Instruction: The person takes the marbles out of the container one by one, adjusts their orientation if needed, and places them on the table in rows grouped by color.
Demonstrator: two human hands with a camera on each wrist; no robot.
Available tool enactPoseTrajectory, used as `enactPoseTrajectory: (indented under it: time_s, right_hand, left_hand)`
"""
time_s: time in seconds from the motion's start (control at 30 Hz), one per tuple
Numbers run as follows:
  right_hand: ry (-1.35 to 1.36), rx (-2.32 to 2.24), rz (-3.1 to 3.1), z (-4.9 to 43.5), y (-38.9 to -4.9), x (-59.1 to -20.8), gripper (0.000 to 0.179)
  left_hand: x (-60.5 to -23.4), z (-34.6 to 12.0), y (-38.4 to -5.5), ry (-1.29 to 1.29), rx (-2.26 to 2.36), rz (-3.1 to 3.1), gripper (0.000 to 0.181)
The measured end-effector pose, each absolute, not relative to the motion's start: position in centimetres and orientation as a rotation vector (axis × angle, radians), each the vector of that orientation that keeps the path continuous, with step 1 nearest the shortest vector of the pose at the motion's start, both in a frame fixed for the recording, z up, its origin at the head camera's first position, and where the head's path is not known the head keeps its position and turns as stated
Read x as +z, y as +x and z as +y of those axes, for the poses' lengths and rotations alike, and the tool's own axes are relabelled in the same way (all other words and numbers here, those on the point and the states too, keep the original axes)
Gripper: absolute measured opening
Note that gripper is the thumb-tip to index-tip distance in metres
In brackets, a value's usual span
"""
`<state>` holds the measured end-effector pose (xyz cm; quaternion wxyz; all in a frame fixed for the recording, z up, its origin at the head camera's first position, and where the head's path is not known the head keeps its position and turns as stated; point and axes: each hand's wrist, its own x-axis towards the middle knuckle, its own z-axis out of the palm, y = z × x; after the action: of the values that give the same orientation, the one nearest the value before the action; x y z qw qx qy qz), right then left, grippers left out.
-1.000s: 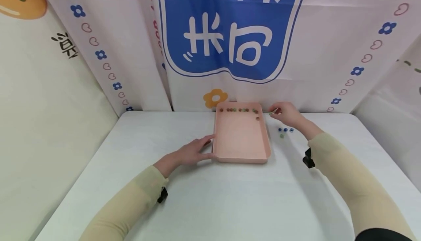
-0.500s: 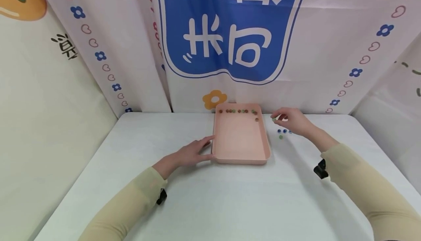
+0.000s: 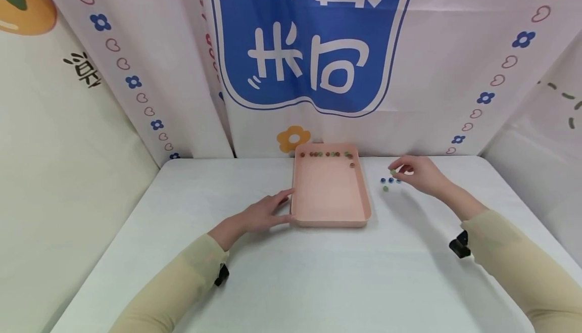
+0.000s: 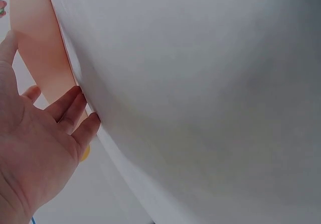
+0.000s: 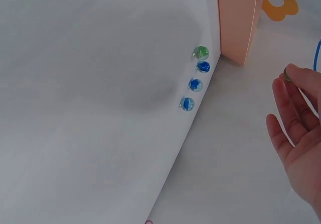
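A shallow pink tray (image 3: 331, 196) lies on the white table, with several red-brown and green marbles (image 3: 328, 154) along its far edge and one brown marble (image 3: 352, 165) just below the row's right end. My left hand (image 3: 263, 213) rests its spread fingers against the tray's left side; in the left wrist view its fingers (image 4: 70, 108) look fairly straight. To the right of the tray, my right hand (image 3: 420, 173) pinches a green marble (image 5: 286, 75) between thumb and fingertips, above the table. Under it lie three blue marbles (image 3: 391, 180) and a green one (image 3: 385, 189).
The white table (image 3: 291, 282) reaches back to a hanging printed cloth (image 3: 423, 95), which stands close behind the tray's far edge. Cloth walls (image 3: 68, 171) close off the left and right sides.
My right hand has drawn back to the right and nearer to me, away from the tray's far right corner, with the green marble still pinched. The left hand stays against the tray.
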<state>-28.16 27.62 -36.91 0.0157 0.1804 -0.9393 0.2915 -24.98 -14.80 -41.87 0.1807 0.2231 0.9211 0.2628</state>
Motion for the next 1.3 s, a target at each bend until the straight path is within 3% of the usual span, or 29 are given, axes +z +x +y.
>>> enactPoseTrajectory:
  time_s: [0.7, 1.3]
  right_hand:
    - [0.316, 0.966, -3.003, 31.2, -27.6, -40.6, 0.026]
    - [0.373, 0.904, -3.07, 30.0, -29.4, -42.4, 0.02]
  left_hand:
    - [-42.1, -14.9, -25.0, 0.654, 0.728, 2.62, 0.083]
    - [-42.1, -14.9, -24.9, 0.638, 0.723, 2.621, 0.083]
